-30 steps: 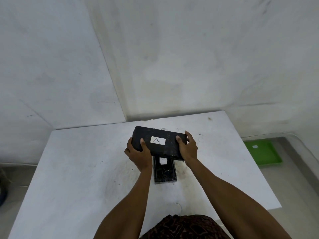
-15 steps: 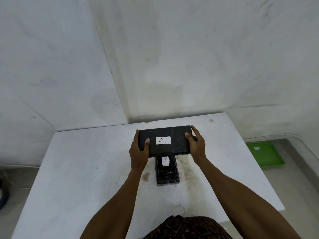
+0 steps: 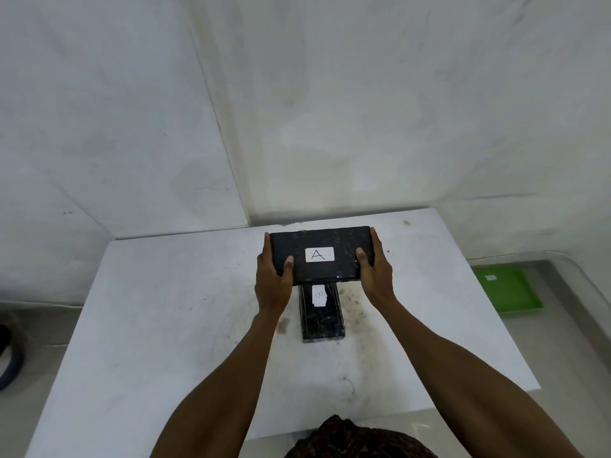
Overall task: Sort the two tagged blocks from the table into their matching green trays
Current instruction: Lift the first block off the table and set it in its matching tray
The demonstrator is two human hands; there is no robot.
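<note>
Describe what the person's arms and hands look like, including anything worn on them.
Both arms are bare from the bottom edge of the head view up to the fingers: no sleeves show. The left hand and the right hand wear no gloves, and no rings, watch or bracelets are visible at the wrists. Short nails show on the thumbs. A dark patterned garment sits at the bottom edge between the arms.

Between the fingers (image 3: 377,242) was a black block (image 3: 344,241) with a white tag (image 3: 319,254); the tray (image 3: 509,294) was green.
</note>
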